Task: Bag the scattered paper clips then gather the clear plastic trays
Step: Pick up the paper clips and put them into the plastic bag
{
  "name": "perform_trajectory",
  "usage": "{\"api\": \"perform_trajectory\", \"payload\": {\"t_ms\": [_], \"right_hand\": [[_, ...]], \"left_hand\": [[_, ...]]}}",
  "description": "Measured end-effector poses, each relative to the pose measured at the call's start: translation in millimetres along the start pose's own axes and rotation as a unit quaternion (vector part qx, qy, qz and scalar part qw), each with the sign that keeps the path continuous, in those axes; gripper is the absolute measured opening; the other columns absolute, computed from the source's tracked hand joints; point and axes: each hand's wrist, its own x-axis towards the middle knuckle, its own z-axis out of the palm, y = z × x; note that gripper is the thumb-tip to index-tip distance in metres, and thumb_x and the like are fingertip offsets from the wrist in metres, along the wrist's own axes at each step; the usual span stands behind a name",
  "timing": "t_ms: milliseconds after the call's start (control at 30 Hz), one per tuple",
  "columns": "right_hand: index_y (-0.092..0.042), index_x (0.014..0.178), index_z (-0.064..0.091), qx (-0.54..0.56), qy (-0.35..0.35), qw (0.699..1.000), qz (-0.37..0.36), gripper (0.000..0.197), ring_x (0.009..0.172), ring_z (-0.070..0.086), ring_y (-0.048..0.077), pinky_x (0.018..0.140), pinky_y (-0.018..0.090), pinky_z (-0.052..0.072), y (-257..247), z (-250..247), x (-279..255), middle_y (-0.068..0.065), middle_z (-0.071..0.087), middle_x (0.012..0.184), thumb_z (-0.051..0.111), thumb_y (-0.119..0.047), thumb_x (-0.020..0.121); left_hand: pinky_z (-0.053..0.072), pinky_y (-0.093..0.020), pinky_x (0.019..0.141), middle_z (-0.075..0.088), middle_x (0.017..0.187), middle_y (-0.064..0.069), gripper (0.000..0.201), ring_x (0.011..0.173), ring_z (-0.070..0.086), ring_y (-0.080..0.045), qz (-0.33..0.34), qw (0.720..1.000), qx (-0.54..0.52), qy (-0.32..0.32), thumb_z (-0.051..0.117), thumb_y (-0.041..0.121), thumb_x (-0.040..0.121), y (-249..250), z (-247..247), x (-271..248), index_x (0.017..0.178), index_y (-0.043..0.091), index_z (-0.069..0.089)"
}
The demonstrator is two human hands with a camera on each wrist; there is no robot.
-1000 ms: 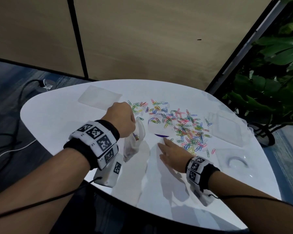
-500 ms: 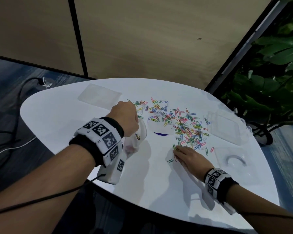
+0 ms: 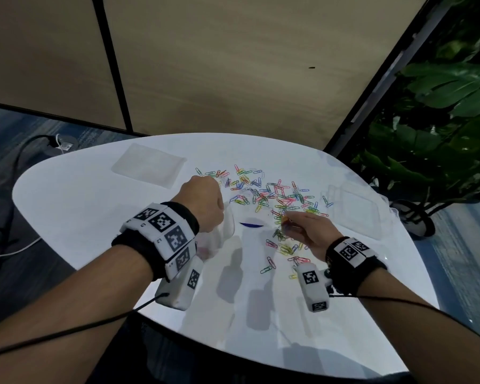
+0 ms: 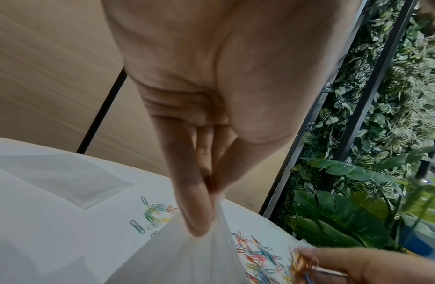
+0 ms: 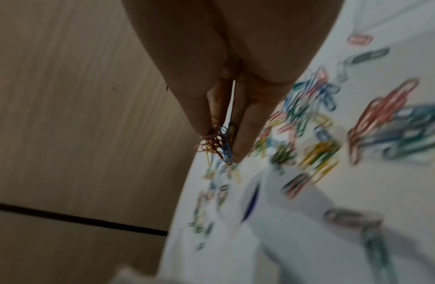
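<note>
Pinching a tangled bunch of paper clips [image 5: 219,146], the right hand [image 3: 306,231] hovers right of the limp bag [image 4: 182,255], whose rim the left hand [image 3: 203,203] pinches; light, slippery clips [image 3: 272,196] litter the far tabletop [image 3: 81,217].

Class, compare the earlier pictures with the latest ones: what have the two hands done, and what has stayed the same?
The right hand was flat on the table, slid to the clips and now pinches a bunch, lifted. The left hand holds the bag as before; the trays have not moved.
</note>
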Motion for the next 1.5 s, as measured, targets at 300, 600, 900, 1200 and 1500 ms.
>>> {"api": "perform_trajectory", "payload": {"t_ms": [300,600,900,1200,1500], "right_hand": [[0.005,0.092,0.061,0.095,-0.083,0.992,0.028,0.012,0.085,0.066,0.028,0.075,0.030,0.061,-10,57,-60,0.025,0.065,0.093,0.056,-0.005,0.096],[0.008,0.097,0.071,-0.001,-0.055,0.998,-0.039,0.022,0.081,0.068,0.024,0.082,0.027,0.058,2,48,-72,0.018,0.072,0.091,0.055,0.015,0.085],[-0.019,0.081,0.078,-0.454,-0.026,0.847,-0.276,0.020,0.062,0.062,0.010,0.060,0.017,0.048,-13,48,-67,-0.003,0.072,0.070,0.062,-0.007,0.082],[-0.018,0.112,0.067,-0.476,0.068,0.870,-0.107,0.035,0.078,0.073,0.019,0.078,0.038,0.061,-7,-12,-36,0.003,0.073,0.100,0.077,-0.018,0.078],[-0.020,0.145,0.031,-0.552,0.087,0.828,-0.041,0.097,0.122,0.051,0.031,0.103,0.037,0.046,68,2,-17,0.013,0.037,0.137,0.084,-0.041,0.066]], "left_hand": [[0.062,-0.036,0.080,0.076,0.081,-0.013,0.020,0.079,0.074,-0.024,0.035,0.999,-0.028,-0.029,0.057,0.006,0.089,32,17,9,0.090,0.003,0.077],[0.063,-0.035,0.078,0.063,0.062,0.003,0.018,0.079,0.073,-0.023,0.083,0.994,-0.034,-0.064,0.063,0.005,0.086,62,42,17,0.083,0.009,0.080],[0.062,-0.036,0.081,0.060,0.063,0.007,0.021,0.075,0.069,-0.021,0.112,0.991,-0.055,-0.049,0.062,0.001,0.085,48,37,15,0.078,0.012,0.078],[0.059,-0.030,0.082,0.073,0.087,-0.005,0.017,0.080,0.070,-0.022,0.076,0.993,-0.086,0.022,0.062,0.005,0.089,18,22,18,0.095,0.009,0.078],[0.056,-0.026,0.074,0.071,0.097,-0.004,0.021,0.074,0.062,-0.017,0.072,0.995,-0.061,0.013,0.059,0.002,0.088,13,12,14,0.096,0.010,0.077]]}}
